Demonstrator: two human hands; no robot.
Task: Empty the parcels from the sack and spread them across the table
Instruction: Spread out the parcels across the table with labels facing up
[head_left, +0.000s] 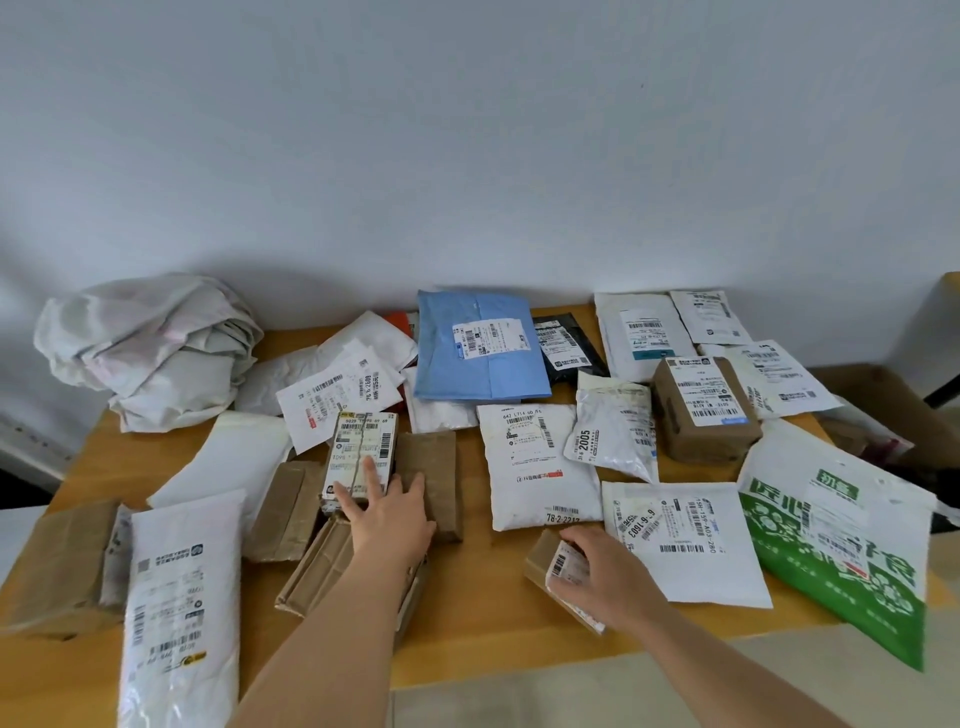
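The white sack (150, 348) lies crumpled at the table's back left corner. Parcels cover the wooden table (478, 613): several white mailers, a blue mailer (483, 353), a black one (566, 343), a green and white bag (841, 545) and brown boxes. My left hand (389, 504) lies with straight fingers on a small labelled box (361, 452) and the brown box (431, 478) beside it. My right hand (597, 571) grips a small brown labelled box (556, 566) near the front edge.
A taped brown box (701, 410) stands at the right among the mailers. A long white mailer (176, 613) overhangs the front left edge. A cardboard carton (893, 410) sits beyond the table's right side. The wall runs directly behind the table.
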